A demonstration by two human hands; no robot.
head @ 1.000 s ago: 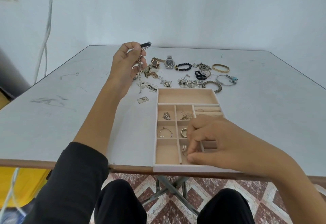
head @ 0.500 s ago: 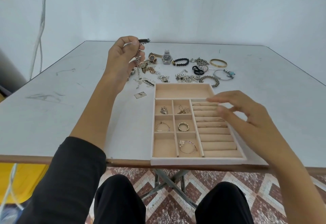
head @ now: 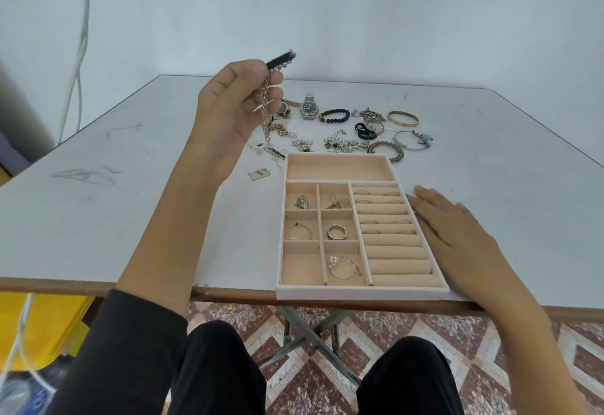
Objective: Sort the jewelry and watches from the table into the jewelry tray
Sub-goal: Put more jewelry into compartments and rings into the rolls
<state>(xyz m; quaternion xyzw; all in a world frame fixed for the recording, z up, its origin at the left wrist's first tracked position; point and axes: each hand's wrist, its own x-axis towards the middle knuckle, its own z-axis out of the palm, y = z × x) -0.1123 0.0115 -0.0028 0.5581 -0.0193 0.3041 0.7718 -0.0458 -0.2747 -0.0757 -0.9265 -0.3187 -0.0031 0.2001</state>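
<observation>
**Head view: chain held up, tray waiting below**

Head camera showed the left hand point(head: 235, 110) raised above the table point(head: 98, 218), fingers curled round a silver chain point(head: 265, 104) with a black end piece poking out past the fingertips. The rest of the chain hung down in front of the palm. The right hand point(head: 457, 231) lay flat and relaxed on the table along the right wall of the tray point(head: 359, 292), holding nothing. Whether it actually touched the wall could not be told.

The step in hand looked to be getting that chain into the tray. The long compartment point(head: 336, 167) at the far end was bare and seemed the best fit. The near-left small square was bare too, but tight for a chain.

To do it well, the hand should probably carry the chain straight towards the tray. That would keep the loose end away from the heap point(head: 343, 145) beyond it, where it could snag. Letting the hanging end land first and feeding the rest down in a loose coil would help avoid knots.

The tray's near rim sat right at the table edge, so the flat hand was well placed to brace it. A watch point(head: 309, 108), a bead bracelet point(head: 334, 115) and a gold bangle point(head: 402, 118) lay unsorted on the table, well beyond the tray.
</observation>
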